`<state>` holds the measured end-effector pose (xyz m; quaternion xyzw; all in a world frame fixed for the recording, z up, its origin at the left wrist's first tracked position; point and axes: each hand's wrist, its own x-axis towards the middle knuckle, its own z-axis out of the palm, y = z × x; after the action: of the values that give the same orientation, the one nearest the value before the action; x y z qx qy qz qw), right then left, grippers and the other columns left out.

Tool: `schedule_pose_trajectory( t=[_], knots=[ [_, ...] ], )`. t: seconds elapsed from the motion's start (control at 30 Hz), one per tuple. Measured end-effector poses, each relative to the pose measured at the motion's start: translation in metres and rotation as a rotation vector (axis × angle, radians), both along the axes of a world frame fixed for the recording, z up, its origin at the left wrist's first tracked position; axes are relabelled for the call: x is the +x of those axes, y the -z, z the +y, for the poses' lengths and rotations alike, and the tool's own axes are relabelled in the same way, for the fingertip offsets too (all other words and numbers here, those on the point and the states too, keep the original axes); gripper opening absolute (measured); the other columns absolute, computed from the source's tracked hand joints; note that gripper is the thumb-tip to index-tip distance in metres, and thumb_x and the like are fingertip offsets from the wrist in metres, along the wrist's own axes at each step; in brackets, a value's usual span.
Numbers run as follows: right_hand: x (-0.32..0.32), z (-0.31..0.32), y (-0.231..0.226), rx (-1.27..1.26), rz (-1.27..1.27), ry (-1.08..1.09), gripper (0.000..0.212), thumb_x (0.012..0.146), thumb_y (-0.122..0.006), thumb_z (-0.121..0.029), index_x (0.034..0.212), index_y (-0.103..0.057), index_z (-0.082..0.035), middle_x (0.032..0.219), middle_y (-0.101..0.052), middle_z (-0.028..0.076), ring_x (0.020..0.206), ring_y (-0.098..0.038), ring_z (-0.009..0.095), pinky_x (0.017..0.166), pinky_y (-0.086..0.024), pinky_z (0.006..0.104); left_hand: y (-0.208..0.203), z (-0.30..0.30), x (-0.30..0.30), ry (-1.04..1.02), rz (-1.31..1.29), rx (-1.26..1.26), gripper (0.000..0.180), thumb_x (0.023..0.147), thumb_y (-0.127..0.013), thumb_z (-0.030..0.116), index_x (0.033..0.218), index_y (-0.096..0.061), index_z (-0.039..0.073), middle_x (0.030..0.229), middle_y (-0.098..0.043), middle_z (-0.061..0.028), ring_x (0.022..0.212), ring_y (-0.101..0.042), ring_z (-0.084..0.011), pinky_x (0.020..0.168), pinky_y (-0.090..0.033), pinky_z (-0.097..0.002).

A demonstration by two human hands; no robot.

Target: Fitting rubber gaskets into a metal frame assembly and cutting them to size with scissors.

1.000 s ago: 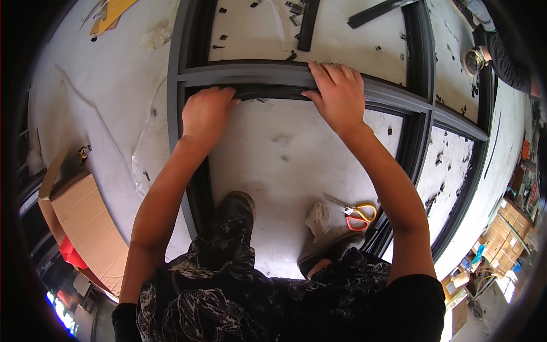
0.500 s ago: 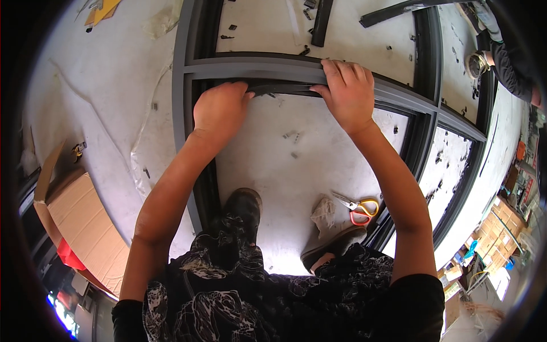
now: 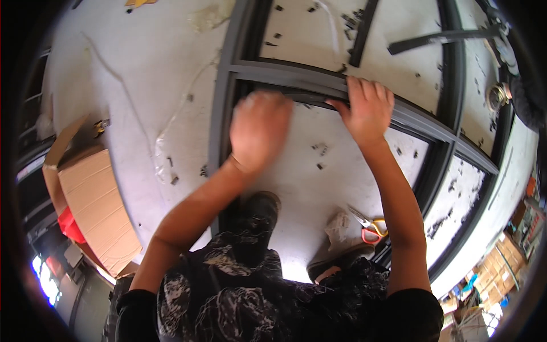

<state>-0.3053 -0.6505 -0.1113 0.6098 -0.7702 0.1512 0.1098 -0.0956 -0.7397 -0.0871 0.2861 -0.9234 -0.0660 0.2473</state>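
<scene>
**Head view: two hands at a dark frame crossbar**

Head view, looking down past the person's dark patterned clothing to a pale, scuffed floor. A dark grey metal frame lies flat on it, its bars dividing the upper and right parts of the picture into panels.

Right hand, upper centre-right: palm down on the frame's crossbar, fingers laid side by side over the bar's top, thumb tucked at the lower edge where a black rubber strip runs along the bar. Thumb and fingertips touch the strip.

Left hand, centre of frame: motion-blurred, back of the hand toward the camera, just below the crossbar. Cannot tell whether its fingers are spread or curled, or whether they touch the strip.

Around them:
- Scissors with yellow and red handles on the floor, lower right of centre, beside a crumpled pale scrap.
- Loose dark bars lie across the upper right panels.
- Small dark offcuts scattered on the floor inside the frame.
- Cardboard box at the left edge, well apart from the frame.
- A dark shoe below the left hand.
</scene>
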Motion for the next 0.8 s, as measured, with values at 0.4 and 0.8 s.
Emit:
schedule_pose_trajectory(
  t=[0.4,0.8],
  knots=[
    [0.011,-0.001,-0.003,0.033,-0.038,0.059,0.06,0.066,-0.084,-0.034,0.116,-0.062,-0.009,0.109,-0.062,0.005,0.105,-0.055,0.026,0.1,-0.039,0.0441,0.016,-0.005,0.013,-0.627,0.819,1.937,0.062,0.098,-0.051,0.052,0.116,-0.056,-0.007,0.105,-0.065,-0.0136,0.093,-0.065,-0.0225,0.085,-0.054,-0.0346],
    [0.029,0.036,-0.044,0.065,-0.106,-0.043,0.048,0.074,-0.078,-0.016,0.117,-0.061,-0.005,0.118,-0.059,0.01,0.106,-0.055,0.03,0.096,-0.043,0.0429,-0.019,-0.012,0.044,-0.295,0.316,1.321,0.028,0.096,-0.063,0.028,0.103,-0.066,0.001,0.095,-0.069,-0.0087,0.088,-0.066,-0.0198,0.078,-0.053,-0.0315]
  ],
)
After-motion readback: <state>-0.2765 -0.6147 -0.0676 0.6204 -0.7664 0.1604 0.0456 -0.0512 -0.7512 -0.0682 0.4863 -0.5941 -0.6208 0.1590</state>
